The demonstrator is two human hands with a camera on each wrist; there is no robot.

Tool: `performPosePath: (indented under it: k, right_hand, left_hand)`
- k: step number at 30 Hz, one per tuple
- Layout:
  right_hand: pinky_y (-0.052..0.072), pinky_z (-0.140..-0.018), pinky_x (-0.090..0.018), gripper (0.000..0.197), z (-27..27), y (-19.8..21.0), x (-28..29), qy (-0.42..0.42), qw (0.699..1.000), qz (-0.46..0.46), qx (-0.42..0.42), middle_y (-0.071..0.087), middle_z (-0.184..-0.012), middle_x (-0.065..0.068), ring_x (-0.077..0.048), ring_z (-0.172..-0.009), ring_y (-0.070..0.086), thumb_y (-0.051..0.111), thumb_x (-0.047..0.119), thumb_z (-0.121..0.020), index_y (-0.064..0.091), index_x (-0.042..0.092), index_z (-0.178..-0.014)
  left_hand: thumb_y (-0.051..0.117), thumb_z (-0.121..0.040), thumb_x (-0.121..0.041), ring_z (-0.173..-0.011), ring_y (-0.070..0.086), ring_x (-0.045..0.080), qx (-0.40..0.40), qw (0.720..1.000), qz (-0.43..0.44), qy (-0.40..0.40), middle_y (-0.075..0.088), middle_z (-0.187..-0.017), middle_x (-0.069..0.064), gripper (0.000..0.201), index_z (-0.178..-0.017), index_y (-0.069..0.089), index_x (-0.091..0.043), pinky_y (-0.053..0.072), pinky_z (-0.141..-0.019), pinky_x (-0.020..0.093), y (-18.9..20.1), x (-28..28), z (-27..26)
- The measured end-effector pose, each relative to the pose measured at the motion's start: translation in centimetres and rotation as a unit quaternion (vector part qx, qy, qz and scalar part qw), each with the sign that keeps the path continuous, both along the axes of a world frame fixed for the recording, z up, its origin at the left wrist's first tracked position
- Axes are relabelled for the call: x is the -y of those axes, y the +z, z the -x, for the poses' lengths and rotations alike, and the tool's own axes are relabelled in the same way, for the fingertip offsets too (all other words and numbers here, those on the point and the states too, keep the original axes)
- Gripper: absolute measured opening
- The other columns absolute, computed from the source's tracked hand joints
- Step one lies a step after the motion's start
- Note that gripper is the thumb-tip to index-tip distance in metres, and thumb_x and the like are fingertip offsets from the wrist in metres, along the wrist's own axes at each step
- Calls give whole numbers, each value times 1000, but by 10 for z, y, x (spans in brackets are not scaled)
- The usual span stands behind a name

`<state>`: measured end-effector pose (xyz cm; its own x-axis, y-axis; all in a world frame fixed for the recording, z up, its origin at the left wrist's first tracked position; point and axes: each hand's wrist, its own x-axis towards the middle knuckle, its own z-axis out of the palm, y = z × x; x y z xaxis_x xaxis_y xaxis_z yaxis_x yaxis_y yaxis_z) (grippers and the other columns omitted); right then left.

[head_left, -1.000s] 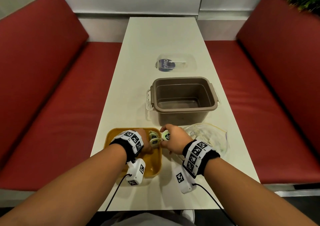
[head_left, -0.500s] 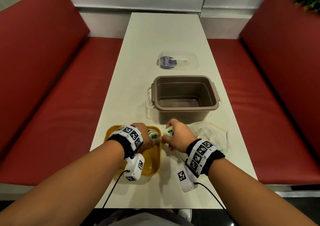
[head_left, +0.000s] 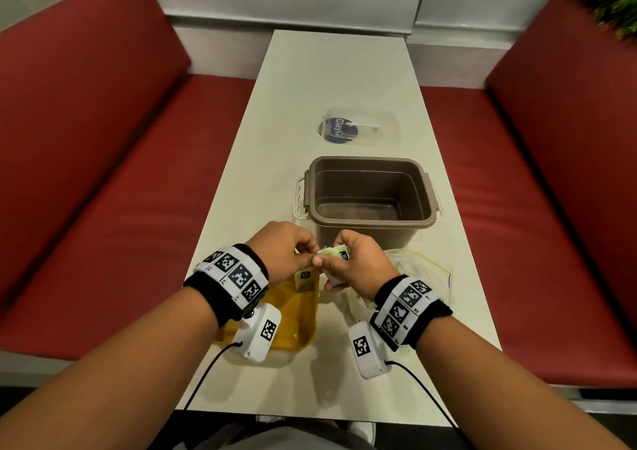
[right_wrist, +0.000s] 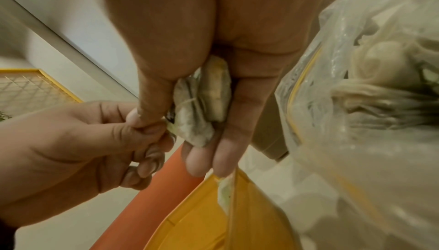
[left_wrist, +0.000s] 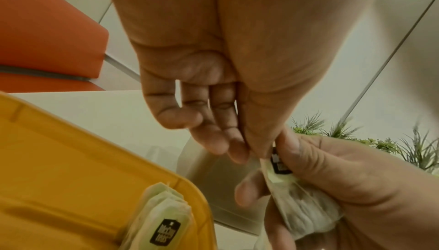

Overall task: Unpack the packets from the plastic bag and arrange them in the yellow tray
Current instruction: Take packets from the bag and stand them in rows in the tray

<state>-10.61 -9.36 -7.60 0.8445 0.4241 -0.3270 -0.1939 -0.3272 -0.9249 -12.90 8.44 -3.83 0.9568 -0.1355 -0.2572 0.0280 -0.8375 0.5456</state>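
Yellow tray (head_left: 303,325) sits at the near left corner of the table (head_left: 337,77), and a few packets (left_wrist: 164,222) already stand on edge against its right wall. Just beside it, at the near right edge, lies the plastic bag (head_left: 424,270), with more packets showing through it in the right wrist view.

Both hands meet in the air above the tray's right rim. The right hand (head_left: 355,263) is curled round a small bunch of packets (right_wrist: 202,104), squeezing them between thumb and fingers. The left hand (head_left: 279,249) pinches the end of one packet from that bunch with thumb and first finger, while its other fingers are loosely bent and hold nothing.

I think the person is pulling one packet free to put it in the tray. Some things could go wrong. The packets look thin and soft, so a hard tug could tear one. If the right hand lets go a little, the other packets could slip out and drop on the table. The row in the tray only leans on the wall, so a bump from a hand could knock it flat.
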Motion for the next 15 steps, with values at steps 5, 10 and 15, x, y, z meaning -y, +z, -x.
performPosePath:
  k: [5, 10, 15]
  right_hand:
    - [59, -66, -53, 31, 0, 2, 2, 27, 1000, -10, -12, 71, -69, -7, -32, -61, 69, 75, 17, -86, 44, 12, -87]
    - [50, -62, -40, 26, -8, -10, 8, 57, 991, 80, 95, 58, -69, -1, -17, -61, 52, 70, 28, -91, 47, 18, -84]
    - [54, -77, -32, 26, -11, -13, 4, 93, 978, 90, 162, 65, -94, 6, -14, -84, 61, 76, 33, -83, 57, 28, -100]
  left_hand:
    - [74, -84, -29, -78, 61, 8, 8, 999, -12, 48, 67, -82, -10, 3, -86, 73, -27, 49, -72, 21, 3, -5, 0]
    - [74, -84, -30, -78, 62, 8, 24, 997, -24, 68, 67, -81, -11, 4, -86, 72, -28, 44, -70, 19, 7, -15, 3]
    - [69, -87, -32, -78, 61, 8, 39, 995, -84, 28, 69, -86, -11, 6, -91, 72, -29, 49, -74, 25, 14, -14, 8]
